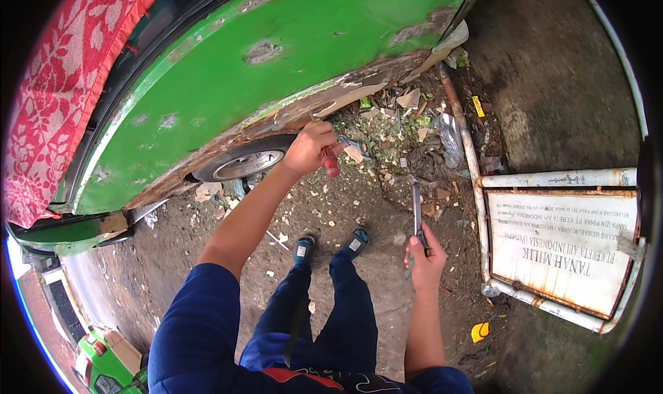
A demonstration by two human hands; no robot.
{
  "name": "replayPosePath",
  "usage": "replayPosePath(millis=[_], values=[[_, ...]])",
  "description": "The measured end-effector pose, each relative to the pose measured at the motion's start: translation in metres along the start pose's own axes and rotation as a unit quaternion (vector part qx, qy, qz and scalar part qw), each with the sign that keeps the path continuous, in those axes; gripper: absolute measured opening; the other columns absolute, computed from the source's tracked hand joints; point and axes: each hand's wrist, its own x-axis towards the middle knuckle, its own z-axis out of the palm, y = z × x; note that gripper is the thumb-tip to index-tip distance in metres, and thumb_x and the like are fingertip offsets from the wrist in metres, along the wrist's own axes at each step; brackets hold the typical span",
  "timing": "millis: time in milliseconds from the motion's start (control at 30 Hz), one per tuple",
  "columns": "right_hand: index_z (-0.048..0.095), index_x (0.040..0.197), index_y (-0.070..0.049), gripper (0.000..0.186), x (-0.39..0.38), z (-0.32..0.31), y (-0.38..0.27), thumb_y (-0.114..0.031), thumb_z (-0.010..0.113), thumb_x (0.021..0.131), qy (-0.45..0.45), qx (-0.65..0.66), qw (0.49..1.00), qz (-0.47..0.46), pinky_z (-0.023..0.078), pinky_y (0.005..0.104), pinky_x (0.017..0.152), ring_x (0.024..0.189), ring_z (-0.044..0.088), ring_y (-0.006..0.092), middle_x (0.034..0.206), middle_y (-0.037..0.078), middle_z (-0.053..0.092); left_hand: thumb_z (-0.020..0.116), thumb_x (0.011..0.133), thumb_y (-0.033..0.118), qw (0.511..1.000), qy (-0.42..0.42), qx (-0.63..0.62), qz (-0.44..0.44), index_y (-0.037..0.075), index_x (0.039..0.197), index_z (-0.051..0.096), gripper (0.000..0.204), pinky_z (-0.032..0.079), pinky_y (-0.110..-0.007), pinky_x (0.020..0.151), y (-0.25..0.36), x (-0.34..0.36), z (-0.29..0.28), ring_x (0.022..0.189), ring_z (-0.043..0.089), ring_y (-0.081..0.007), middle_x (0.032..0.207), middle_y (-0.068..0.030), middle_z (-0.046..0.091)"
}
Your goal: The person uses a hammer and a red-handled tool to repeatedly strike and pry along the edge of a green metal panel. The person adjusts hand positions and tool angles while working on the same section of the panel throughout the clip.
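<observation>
My left hand [307, 149] grips a red-handled tool [330, 163] at the lower rusted edge [273, 121] of a green vehicle body [290, 49]; whatever the hand covers at that edge is hidden. The paintwork has scraped grey patches, and the strip along the bottom is flaking and corroded. My right hand [427, 256], lower and to the right, is closed on a hammer [416, 207], its metal head raised toward the vehicle. A wheel [247, 160] sits under the body just left of my left hand.
A rusty white pipe frame [470, 152] with a signboard [552, 242] is at my right. My sandaled feet stand on dirt [207, 270] strewn with flakes and litter. A red patterned cloth [59, 97] drapes the vehicle's left part; another green vehicle [103, 363] stands at lower left.
</observation>
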Motion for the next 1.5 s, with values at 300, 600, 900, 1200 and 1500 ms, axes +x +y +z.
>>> replayPosePath(millis=[300, 600, 900, 1200, 1500], values=[[0.053, 0.136, 0.001, 0.046, 0.024, -0.019, -0.023, -0.011, 0.063, 0.093, -0.008, -0.026, 1.000, 0.006, 0.041, 0.0220, 0.046, 0.057, 0.052, 0.0065, 0.076, 0.002, 0.059, 0.078, 0.077, 0.012, 0.998, 0.062, -0.018, -0.006, 0.004, 0.066, 0.047, 0.034, 0.042, -0.040, 0.063, -0.011, 0.051, 0.023, 0.068, 0.050, -0.0301, 0.072, -0.0089, 0.047], [0.054, 0.136, -0.001, 0.045, 0.037, -0.009, -0.040, -0.011, 0.064, 0.093, -0.012, -0.040, 0.999, 0.014, 0.041, 0.0215, 0.047, 0.058, 0.053, 0.0061, 0.076, 0.002, 0.060, 0.073, 0.079, 0.009, 0.997, 0.045, -0.044, -0.048, 0.005, 0.067, 0.046, 0.030, 0.044, -0.040, 0.074, -0.028, 0.054, 0.023, 0.076, 0.053, -0.0303, 0.075, -0.0086, 0.051], [0.052, 0.135, 0.003, 0.046, 0.032, 0.001, -0.074, -0.011, 0.064, 0.093, -0.005, -0.028, 1.000, 0.009, 0.042, 0.0230, 0.046, 0.056, 0.053, 0.0083, 0.075, 0.003, 0.059, 0.070, 0.074, 0.000, 0.994, 0.020, -0.109, -0.015, 0.002, 0.061, 0.041, 0.032, 0.042, -0.040, 0.060, -0.036, 0.073, 0.010, 0.065, 0.049, -0.0276, 0.067, -0.0085, 0.047], [0.054, 0.134, 0.003, 0.045, 0.008, -0.006, -0.117, -0.011, 0.064, 0.093, 0.000, -0.057, 0.998, 0.027, 0.043, 0.0225, 0.048, 0.061, 0.054, 0.0071, 0.077, 0.002, 0.059, 0.070, 0.065, 0.007, 0.990, -0.067, -0.124, 0.014, 0.005, 0.061, 0.049, 0.021, 0.043, -0.041, 0.061, -0.048, 0.070, -0.007, 0.067, 0.052, -0.0310, 0.065, -0.0089, 0.048], [0.056, 0.131, 0.002, 0.041, 0.011, 0.021, -0.196, -0.014, 0.063, 0.094, -0.049, -0.149, 0.988, -0.012, 0.041, 0.0222, 0.048, 0.058, 0.053, 0.0066, 0.074, 0.000, 0.059, 0.069, 0.078, 0.020, 0.984, -0.077, 0.082, -0.140, 0.014, 0.088, 0.066, 0.012, 0.043, -0.041, 0.090, -0.014, 0.076, -0.041, 0.105, 0.055, -0.0238, 0.106, 0.0017, 0.062]])
